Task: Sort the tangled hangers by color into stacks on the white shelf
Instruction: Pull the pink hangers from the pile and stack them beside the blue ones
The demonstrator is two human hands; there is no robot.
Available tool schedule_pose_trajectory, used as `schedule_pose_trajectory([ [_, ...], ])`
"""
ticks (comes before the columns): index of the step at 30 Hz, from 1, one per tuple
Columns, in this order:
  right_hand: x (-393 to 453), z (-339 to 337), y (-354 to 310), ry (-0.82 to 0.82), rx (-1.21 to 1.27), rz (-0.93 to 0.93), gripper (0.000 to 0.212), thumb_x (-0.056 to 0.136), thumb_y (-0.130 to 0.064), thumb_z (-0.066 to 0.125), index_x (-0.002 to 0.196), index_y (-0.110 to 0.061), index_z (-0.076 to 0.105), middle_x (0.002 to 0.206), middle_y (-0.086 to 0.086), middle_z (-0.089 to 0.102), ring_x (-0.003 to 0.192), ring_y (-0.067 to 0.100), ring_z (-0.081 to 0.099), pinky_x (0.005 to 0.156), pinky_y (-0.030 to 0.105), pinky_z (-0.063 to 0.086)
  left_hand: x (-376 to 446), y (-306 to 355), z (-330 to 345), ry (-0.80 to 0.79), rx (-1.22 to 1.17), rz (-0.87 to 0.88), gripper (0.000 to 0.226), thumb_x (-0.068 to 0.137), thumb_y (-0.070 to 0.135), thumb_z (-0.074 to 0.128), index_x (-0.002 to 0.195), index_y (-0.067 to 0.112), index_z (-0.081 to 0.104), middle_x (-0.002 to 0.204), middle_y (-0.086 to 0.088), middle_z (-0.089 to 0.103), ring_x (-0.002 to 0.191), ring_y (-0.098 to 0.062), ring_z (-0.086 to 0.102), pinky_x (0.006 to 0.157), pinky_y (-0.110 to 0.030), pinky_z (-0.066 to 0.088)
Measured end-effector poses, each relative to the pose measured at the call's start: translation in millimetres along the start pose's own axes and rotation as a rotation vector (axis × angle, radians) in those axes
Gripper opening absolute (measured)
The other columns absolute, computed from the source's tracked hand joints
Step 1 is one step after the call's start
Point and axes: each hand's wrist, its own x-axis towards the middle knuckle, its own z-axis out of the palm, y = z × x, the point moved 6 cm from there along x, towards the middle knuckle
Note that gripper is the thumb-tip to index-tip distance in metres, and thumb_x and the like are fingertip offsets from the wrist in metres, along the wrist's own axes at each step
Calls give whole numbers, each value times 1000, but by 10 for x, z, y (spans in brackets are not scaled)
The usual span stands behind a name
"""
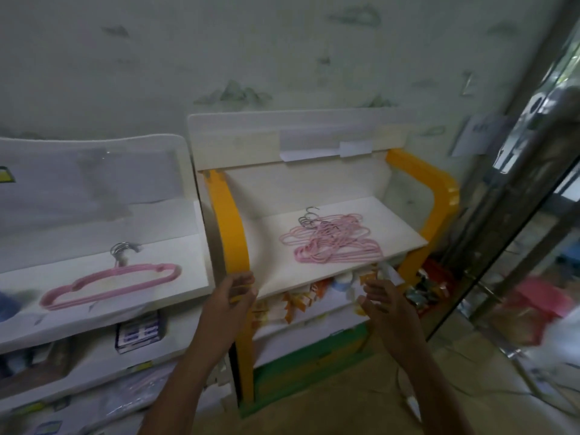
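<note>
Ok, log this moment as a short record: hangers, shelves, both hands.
tangled pile: pink hangers heaped on the yellow-framed shelf, metal hooks toward the back
sorted stack: neat pink hanger stack on the white shelf to the left
left hand: fingers loosely curled, holding nothing, at the front of the yellow frame
right hand: fingers spread, empty, below the pile's shelf edge
lower shelves: small packaged goods, too blurred to identify
</note>
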Motion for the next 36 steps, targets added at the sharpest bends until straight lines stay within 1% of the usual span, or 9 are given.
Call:
schedule_pose_trajectory([
  [7,567,-214,210,54,-31,5,34,86,-28,73,114,-34,57,114,-8,66,106,10,63,87,39,56,564,-41,577,-46,-54,-2,22,94,18,61,116,23,60,113,15,63,103,1,59,69,-8,49],
  [11,1060,-349,225,38,-65,-13,30,88,-25,71,106,-44,56,114,-10,66,106,10,63,84,34,57,1040,-67,874,-36,-62,-4,21,94,18,62,114,24,62,113,14,64,99,5,60,70,-8,48],
  [14,1456,-433,188,34,-107,-14,32,88,-23,70,115,-34,57,115,-9,65,106,9,63,86,30,54,1416,-107,1073,-29,-52,-16,22,93,16,63,114,20,62,112,11,65,95,6,61,70,-2,45],
  [18,1887,-432,232,23,-125,-13,31,88,-26,71,113,-36,57,114,-8,66,106,10,63,91,39,55,1844,-263,1252,-15,-39,-81,22,92,11,63,114,15,62,110,6,64,95,1,59,67,0,43],
  [21,2162,-375,338,9,-105,0,28,84,-37,71,107,-43,57,111,-11,67,103,10,64,89,44,56,2090,-468,1319,13,-35,-136,19,91,9,64,110,16,64,108,4,66,93,-1,62,69,-6,45],
  [24,2366,-308,455,-17,-113,8,29,87,-29,71,113,-35,60,112,-13,67,103,8,64,90,44,56,2265,-652,1364,45,-8,-194,16,91,9,64,102,20,65,102,0,69,91,-17,67,77,-23,50],
  [29,2668,-296,567,-48,-158,-1,30,88,-31,70,116,-30,61,112,-16,66,102,-3,60,83,23,52,2495,-887,1458,72,27,-298,15,90,12,65,100,23,65,102,-8,70,92,-26,69,91,-44,54],
  [32,2916,-279,625,-86,-146,-4,30,88,-28,71,116,-27,61,111,-16,66,100,-5,60,79,14,47,2623,-987,1528,105,48,-348,23,90,9,65,113,8,66,106,-15,70,93,-31,69,92,-47,54],
  [36,3282,-252,691,-153,-138,-42,29,89,-25,70,116,-28,61,112,-15,66,101,-2,61,83,20,51,2736,-1052,1643,151,56,-432,29,90,9,65,118,1,63,107,-20,68,86,-32,70,84,-44,58],
])
